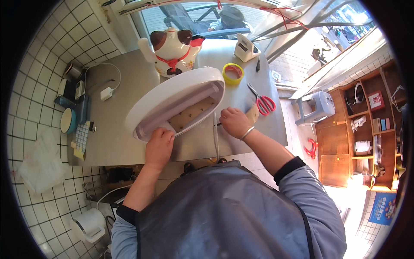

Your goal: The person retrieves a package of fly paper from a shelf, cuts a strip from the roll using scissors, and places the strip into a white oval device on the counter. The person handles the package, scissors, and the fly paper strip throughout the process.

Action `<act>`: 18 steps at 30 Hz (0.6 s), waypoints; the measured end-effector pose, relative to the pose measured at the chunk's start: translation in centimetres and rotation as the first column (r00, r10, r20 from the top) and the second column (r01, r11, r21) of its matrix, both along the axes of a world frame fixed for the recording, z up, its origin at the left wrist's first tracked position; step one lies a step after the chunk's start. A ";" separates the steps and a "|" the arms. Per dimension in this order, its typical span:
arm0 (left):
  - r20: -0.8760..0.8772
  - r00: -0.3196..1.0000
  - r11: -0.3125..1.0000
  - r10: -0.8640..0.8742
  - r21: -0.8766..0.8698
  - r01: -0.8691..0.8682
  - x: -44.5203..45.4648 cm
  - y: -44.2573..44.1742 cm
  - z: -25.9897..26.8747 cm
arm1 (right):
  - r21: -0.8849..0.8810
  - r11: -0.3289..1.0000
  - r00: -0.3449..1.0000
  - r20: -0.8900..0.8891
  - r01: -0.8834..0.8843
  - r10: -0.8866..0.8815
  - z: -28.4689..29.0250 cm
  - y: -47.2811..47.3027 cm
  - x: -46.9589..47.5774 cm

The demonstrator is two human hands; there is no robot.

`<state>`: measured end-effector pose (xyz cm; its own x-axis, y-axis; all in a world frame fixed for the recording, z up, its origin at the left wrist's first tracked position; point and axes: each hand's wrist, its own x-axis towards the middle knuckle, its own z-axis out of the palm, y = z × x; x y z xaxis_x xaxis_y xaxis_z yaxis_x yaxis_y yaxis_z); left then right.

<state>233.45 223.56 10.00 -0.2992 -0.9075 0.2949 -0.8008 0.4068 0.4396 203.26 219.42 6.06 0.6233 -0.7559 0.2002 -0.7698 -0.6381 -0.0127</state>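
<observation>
My left hand [159, 147] grips the near lower rim of a white oval housing [174, 97], which looks like an insect trap lamp. The housing is tilted up on the steel table, its open side facing me. Inside it lies a tan board [190, 115] dotted with small dark insects. To the right of the housing, my right hand [233, 121] is curled just above the table. A small dark tip shows by its fingers; whether it holds anything is hidden. Beside that wrist is a tan strip [252, 113]. A white cord [216, 139] runs down over the table's front edge.
Red-handled scissors [266, 105], yellow tape [233, 73] and a white device [245, 48] stand right of the housing. Behind it sits a lucky cat figure [174, 58]. A white charger [106, 94] lies left. Beyond the steel table [113, 139] are a stool [315, 106] and wooden shelves [333, 139].
</observation>
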 end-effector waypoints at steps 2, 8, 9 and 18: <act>-0.022 1.000 0.999 0.016 0.033 -0.016 -0.2 0.0 -0.1 | 0.020 0.995 0.991 0.082 0.101 -0.102 1.3 0.3 -0.8; -0.031 0.999 1.000 0.016 0.004 -0.016 -0.6 0.0 -0.4 | 0.087 0.982 0.974 0.141 0.166 -0.177 2.4 -0.5 -1.9; -0.032 0.999 1.000 0.022 0.007 -0.021 -0.6 0.1 -0.4 | 0.131 0.966 0.950 0.195 0.222 -0.244 2.2 -0.6 -1.7; -0.060 0.998 0.999 0.027 0.026 -0.025 -0.4 0.2 -0.5 | 0.310 0.809 0.807 0.173 0.499 -0.564 5.3 3.0 -7.8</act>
